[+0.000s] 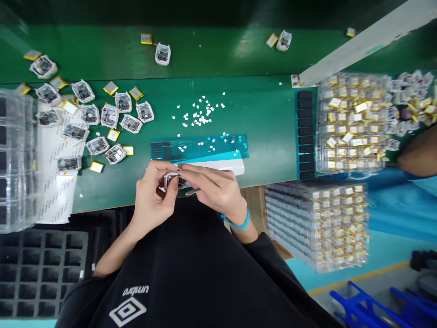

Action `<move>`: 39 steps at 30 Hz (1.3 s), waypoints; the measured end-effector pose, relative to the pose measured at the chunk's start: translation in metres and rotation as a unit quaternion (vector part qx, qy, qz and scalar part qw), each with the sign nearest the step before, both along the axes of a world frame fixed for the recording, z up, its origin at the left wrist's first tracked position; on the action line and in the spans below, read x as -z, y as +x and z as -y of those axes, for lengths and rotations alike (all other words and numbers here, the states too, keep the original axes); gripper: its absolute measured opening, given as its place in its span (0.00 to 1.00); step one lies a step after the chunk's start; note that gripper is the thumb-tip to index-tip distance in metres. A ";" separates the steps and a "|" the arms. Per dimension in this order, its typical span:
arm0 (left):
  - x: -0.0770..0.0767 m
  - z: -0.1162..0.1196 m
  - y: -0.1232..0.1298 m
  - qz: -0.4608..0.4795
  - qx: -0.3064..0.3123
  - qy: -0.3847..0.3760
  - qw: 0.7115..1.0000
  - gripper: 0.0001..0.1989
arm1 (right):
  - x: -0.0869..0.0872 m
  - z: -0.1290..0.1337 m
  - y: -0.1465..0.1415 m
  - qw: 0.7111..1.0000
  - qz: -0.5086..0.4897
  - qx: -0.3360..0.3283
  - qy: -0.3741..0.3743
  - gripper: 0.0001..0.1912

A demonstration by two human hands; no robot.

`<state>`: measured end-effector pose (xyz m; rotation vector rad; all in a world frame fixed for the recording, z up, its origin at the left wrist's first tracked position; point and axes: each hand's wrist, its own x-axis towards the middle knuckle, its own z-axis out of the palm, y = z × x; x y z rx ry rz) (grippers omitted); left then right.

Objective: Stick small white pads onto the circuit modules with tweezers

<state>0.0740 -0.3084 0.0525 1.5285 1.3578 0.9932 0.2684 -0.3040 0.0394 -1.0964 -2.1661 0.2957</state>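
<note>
My left hand [153, 196] is closed around a small white device housing [167, 181] with a circuit board inside, its thumb pressing on the near side. My right hand [218, 189] is closed, its fingertips reaching onto the same housing. From under its palm sticks out the end of a slim metal tool [192, 192]; the rest is hidden by the fingers. Just beyond the hands lie a white strip [235, 166] and a blue film sheet [211, 148] with black pads and small white stickers on it. More white stickers [201, 114] are scattered farther back.
Several open housings [109, 115] with batteries lie at the left, near clear trays [15, 159] and black foam trays [44, 273]. On the right are a row of black pads [305, 136], a battery tray [355, 123] and stacked trays [317, 223]. Another person's arm [419, 150] shows.
</note>
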 end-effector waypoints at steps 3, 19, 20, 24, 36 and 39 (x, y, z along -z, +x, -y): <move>0.005 0.003 0.003 0.014 -0.027 0.013 0.999 0.02 | -0.002 0.004 0.003 0.999 0.035 -0.001 0.007 0.22; -0.004 0.006 0.002 -0.024 0.006 0.027 0.999 0.07 | -0.012 0.003 0.009 0.989 0.116 -0.005 0.089 0.17; -0.004 0.006 0.003 -0.019 0.007 0.023 1.000 0.07 | -0.012 0.004 0.011 0.989 0.118 -0.007 0.089 0.17; -0.001 0.007 0.005 -0.015 0.005 0.036 0.999 0.07 | -0.010 0.006 0.015 0.997 0.053 -0.028 0.042 0.22; -0.001 0.008 0.004 -0.040 0.012 0.054 0.998 0.10 | -0.013 0.000 0.002 0.997 -0.065 -0.009 -0.046 0.09; -0.005 0.006 0.003 -0.059 0.025 0.053 0.997 0.10 | -0.016 0.002 0.006 0.999 -0.004 -0.009 -0.044 0.12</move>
